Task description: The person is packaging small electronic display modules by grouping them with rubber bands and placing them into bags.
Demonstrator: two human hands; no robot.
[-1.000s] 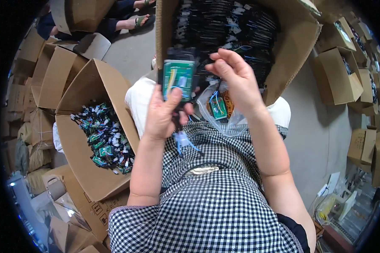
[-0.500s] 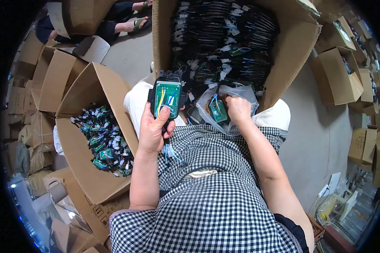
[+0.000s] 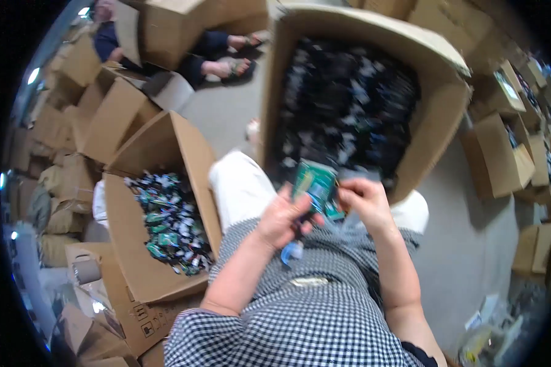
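Observation:
Over my lap, my left hand point(image 3: 284, 217) and my right hand point(image 3: 364, 202) both hold a small green packet point(image 3: 315, 183) between them. The left grips its lower edge, the right pinches its right side. A bit of blue plastic point(image 3: 291, 252) hangs under my left hand. Just beyond the packet stands a big open cardboard box point(image 3: 434, 131) filled with several dark packets. The picture is blurred by motion.
At my left, an open cardboard box point(image 3: 138, 244) holds a heap of green and black packets. More cardboard boxes point(image 3: 499, 153) stand at the right and far left. Another person's feet in sandals point(image 3: 236, 64) show at the top. Grey floor point(image 3: 471, 244) lies at the right.
My right hand came up out of the pile in my lap and joined the left on the green packet. The view shifted and is now blurred.

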